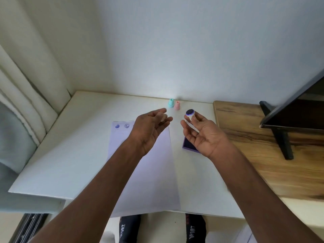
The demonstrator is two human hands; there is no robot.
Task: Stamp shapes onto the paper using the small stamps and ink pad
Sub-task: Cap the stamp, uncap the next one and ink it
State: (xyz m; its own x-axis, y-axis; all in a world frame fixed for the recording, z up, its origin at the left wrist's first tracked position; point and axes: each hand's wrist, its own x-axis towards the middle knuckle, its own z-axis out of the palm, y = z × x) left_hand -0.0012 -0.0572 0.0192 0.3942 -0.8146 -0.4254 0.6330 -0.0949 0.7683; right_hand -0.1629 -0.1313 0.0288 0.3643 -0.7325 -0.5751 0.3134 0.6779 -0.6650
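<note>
A white sheet of paper lies on the white table, with two blue prints near its far left corner: a heart and a round mark. My right hand is raised palm up over the purple ink pad and holds a small white stamp at its fingertips, inked face up. My left hand hovers over the paper's far right part, fingers loosely curled around something pale that I cannot make out. A teal stamp and a pink stamp stand near the wall.
A wooden surface adjoins the table on the right, carrying a dark screen on a black stand. Curtains hang at the left. The wall runs close behind the table.
</note>
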